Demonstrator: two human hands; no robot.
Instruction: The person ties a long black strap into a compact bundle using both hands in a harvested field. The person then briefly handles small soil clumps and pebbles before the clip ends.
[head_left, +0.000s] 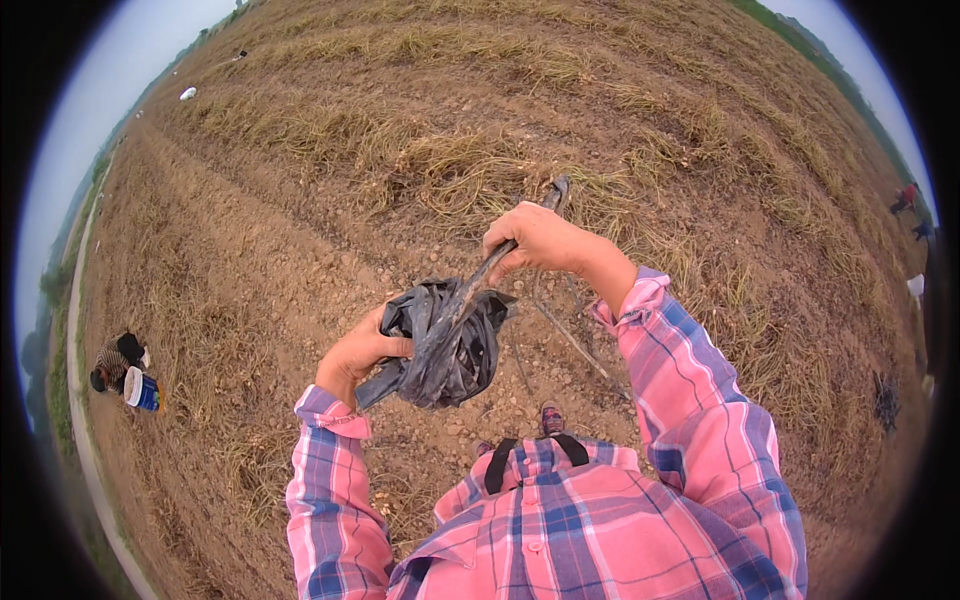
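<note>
A crumpled bundle of black plastic film (457, 345), dusted with soil, is held in front of my body. My left hand (364, 349) grips its left side, thumb on top and the other fingers hidden behind it. From the bundle a twisted strip of the same film (487, 270) runs up to my right hand (536, 236), whose fingers are closed around it. The strip's far end (559, 191) sticks out beyond my right hand. Beneath the hands lies bare, cloddy soil (450, 442).
Rows of dried, pulled plants (465, 172) cover the field ahead and to the right. At left a person (116, 360) bends beside a white and blue bucket (142, 390). Another person (905, 199) is far right, above a dark heap (886, 401). A pale path (79, 300) edges the left.
</note>
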